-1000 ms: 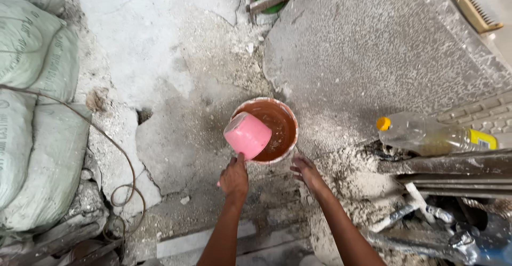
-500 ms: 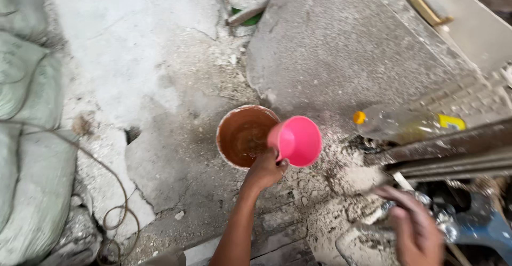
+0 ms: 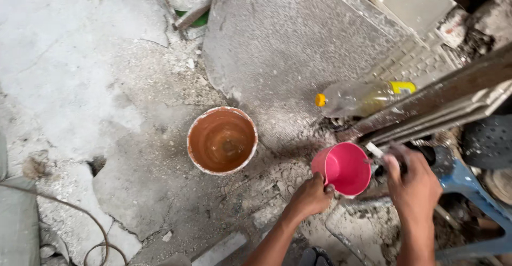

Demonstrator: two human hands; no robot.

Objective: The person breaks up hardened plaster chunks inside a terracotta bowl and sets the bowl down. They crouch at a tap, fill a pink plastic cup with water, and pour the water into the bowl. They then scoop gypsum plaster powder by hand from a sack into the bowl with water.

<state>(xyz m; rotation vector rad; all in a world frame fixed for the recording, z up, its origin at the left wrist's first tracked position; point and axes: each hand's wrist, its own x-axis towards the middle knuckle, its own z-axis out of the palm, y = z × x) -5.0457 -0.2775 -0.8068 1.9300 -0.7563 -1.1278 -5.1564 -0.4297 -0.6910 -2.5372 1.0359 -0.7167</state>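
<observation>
You have one pink cup [image 3: 344, 168], one bucket [image 3: 222, 139] and one bottle [image 3: 362, 98]. The cup sits low, right of the bucket, its mouth open toward you. Your left hand [image 3: 310, 196] closes its fingers on the cup's near left rim. Your right hand [image 3: 411, 183] is just right of the cup, curled around a dark tool part [image 3: 429, 155]; how tight, you cannot tell. The bottle lies beyond the cup, beside a grey slab [image 3: 298, 42]. Metal bars [image 3: 442, 106] cross above your right hand.
</observation>
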